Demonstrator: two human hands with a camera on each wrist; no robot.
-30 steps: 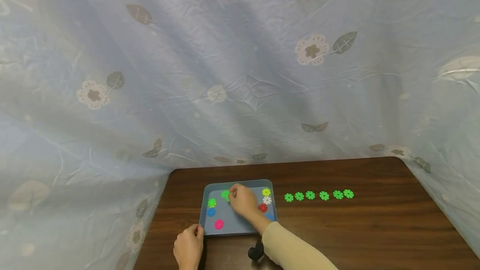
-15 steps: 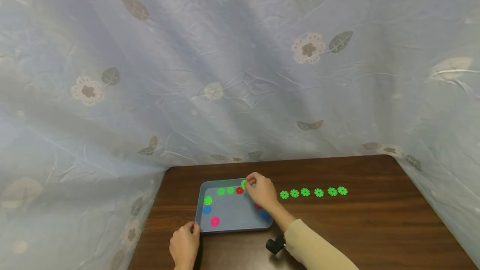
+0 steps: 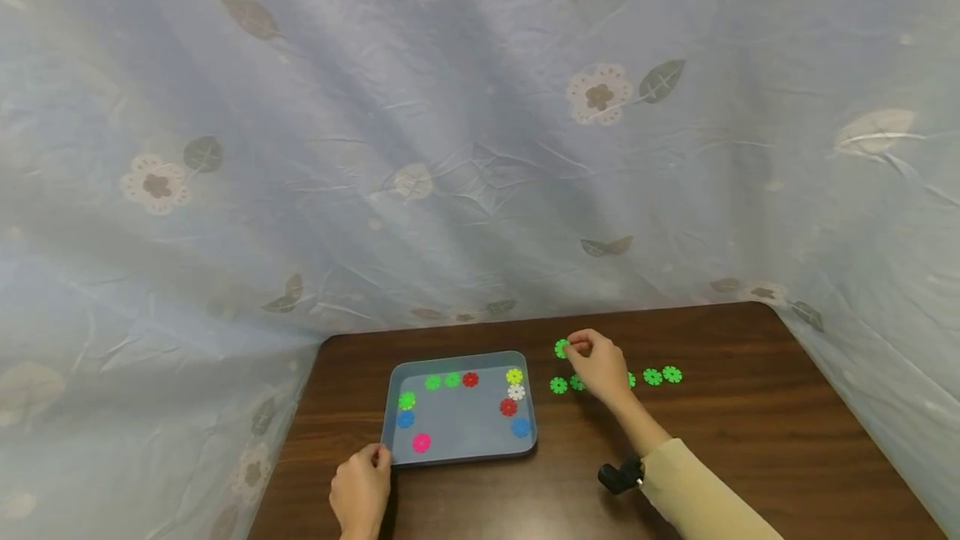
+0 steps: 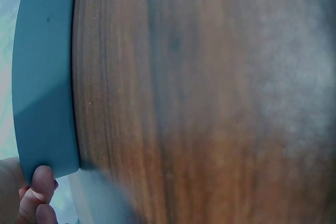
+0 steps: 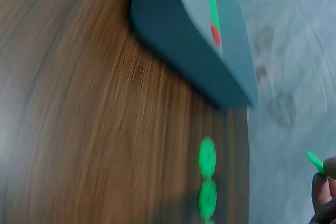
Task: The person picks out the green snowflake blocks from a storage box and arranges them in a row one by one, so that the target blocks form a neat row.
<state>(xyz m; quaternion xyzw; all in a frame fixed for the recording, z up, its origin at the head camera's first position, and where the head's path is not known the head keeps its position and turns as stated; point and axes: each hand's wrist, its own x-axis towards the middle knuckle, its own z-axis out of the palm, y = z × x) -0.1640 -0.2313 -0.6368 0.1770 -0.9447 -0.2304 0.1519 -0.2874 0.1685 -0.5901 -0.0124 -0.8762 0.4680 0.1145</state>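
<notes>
My right hand (image 3: 600, 365) pinches a green notched plastic disc (image 3: 562, 348) between thumb and fingers, to the right of the grey tray (image 3: 457, 457). In the right wrist view this green disc (image 5: 315, 161) shows edge-on at the fingertips. Below the hand, a row of several like green discs (image 3: 652, 377) lies on the table, partly covered by the hand. At the tray's near left corner my left hand (image 3: 360, 486) grips the rim; the left wrist view has its fingertips (image 4: 43, 178) against the tray wall (image 4: 44, 77).
Inside the tray lie green discs (image 3: 452, 379), red discs (image 3: 470, 379), blue discs (image 3: 521, 427), a pink disc (image 3: 422, 442), a yellow disc (image 3: 514, 376) and a white disc (image 3: 516, 392). Patterned sheeting (image 3: 480, 148) hangs behind the dark wooden table (image 3: 750, 440).
My right hand has picked a green disc out of the tray and carried it right, over the table beside the row. The left hand stays at the tray corner.
</notes>
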